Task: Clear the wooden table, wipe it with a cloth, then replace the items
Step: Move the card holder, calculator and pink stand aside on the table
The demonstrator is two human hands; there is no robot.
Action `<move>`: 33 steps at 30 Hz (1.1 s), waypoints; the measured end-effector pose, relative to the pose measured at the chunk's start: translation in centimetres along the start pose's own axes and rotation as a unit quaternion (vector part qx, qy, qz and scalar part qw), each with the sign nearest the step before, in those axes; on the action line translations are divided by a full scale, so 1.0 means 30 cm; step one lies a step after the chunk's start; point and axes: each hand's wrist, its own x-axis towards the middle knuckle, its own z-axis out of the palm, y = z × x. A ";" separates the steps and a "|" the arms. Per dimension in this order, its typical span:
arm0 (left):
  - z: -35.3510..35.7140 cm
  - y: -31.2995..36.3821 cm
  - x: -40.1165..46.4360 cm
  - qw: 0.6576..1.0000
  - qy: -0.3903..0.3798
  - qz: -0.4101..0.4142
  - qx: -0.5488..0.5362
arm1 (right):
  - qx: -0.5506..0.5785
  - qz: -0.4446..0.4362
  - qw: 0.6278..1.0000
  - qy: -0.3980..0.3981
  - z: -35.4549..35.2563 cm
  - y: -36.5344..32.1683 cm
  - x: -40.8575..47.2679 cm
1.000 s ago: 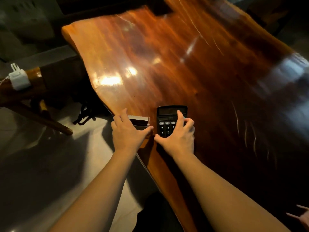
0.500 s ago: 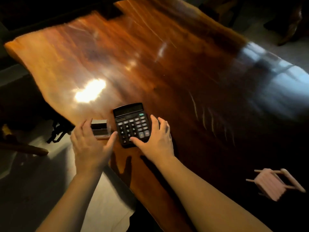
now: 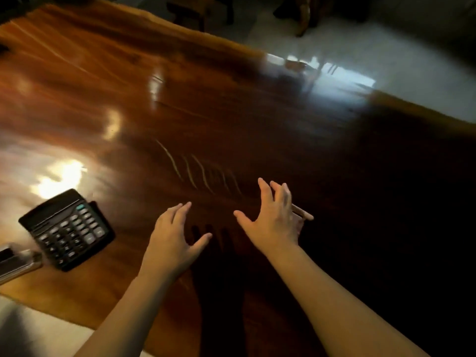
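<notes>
The glossy wooden table [image 3: 231, 112] fills most of the head view. A black calculator [image 3: 67, 229] lies near its left front edge, and a small silvery box [image 3: 18, 261] sits just left of it at the rim. My left hand [image 3: 175, 235] hovers over the dark wood with its fingers spread and nothing in it. My right hand [image 3: 273, 217] is also spread open, a little farther in. A pale pink wooden piece [image 3: 302, 213] pokes out from behind my right hand and is mostly hidden. Whether the hand touches it I cannot tell.
Pale shiny floor [image 3: 386, 47] lies beyond the table's far edge, with dark furniture legs [image 3: 201, 11] standing on it. More floor [image 3: 25, 331] shows below the table's near left edge. The right part of the tabletop is in deep shadow.
Both hands have left the calculator and the small box and moved right across the table. The view has swung right too, so the calculator now sits at the far left.
</notes>
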 end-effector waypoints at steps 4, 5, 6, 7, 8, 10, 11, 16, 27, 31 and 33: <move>0.085 0.125 0.051 0.998 -0.050 0.041 0.011 | -0.063 -0.008 0.998 0.016 -0.038 0.154 -0.012; 0.103 0.148 0.061 0.997 -0.058 0.048 0.015 | -0.074 -0.013 0.997 0.015 -0.041 0.184 -0.016; 0.122 0.171 0.068 0.996 -0.067 0.054 0.020 | -0.079 -0.014 0.997 0.013 -0.041 0.211 -0.023; 0.135 0.185 0.075 0.995 -0.073 0.057 0.024 | -0.082 -0.016 0.996 0.010 -0.039 0.227 -0.028; 0.153 0.203 0.080 0.995 -0.080 0.059 0.031 | -0.083 -0.016 0.996 0.005 -0.034 0.249 -0.035; 0.181 0.226 0.089 0.993 -0.091 0.060 0.043 | -0.088 -0.017 0.996 -0.008 -0.022 0.280 -0.048; 0.194 0.234 0.092 0.992 -0.096 0.060 0.049 | -0.093 -0.016 0.995 -0.016 -0.015 0.292 -0.054; 0.231 0.239 0.099 0.989 -0.112 0.053 0.076 | -0.120 -0.026 0.992 -0.040 0.012 0.322 -0.076; 0.159 0.105 0.048 0.993 -0.094 0.003 0.078 | -0.065 -0.037 0.997 -0.006 0.016 0.283 -0.077; 0.103 0.023 0.016 0.993 -0.086 -0.027 0.076 | -0.033 -0.054 0.998 -0.009 0.023 0.204 -0.048; 0.076 -0.021 -0.004 0.993 -0.077 -0.046 0.074 | -0.016 -0.077 0.997 -0.010 0.030 0.150 -0.028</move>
